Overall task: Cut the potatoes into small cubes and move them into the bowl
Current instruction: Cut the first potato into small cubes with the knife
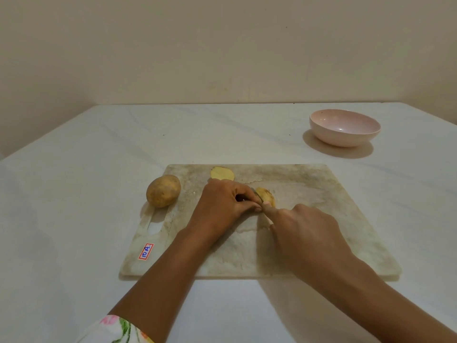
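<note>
On the worn cutting board (321, 219), my left hand (222, 206) curls over a piece of potato (265, 196), mostly hiding it. My right hand (304, 233) grips a knife (257, 195), whose blade shows only as a short sliver against the potato piece between the two hands. A cut potato half (222, 173) lies flat side up near the board's far edge. A whole potato (163, 191) sits at the board's left edge. The pink bowl (344, 127) stands at the far right of the table with nothing in it.
A white cloth covers the table (74, 194), which meets a beige wall at the back. The board has a handle slot (154, 225) and a red-framed label (146, 251) on its left side.
</note>
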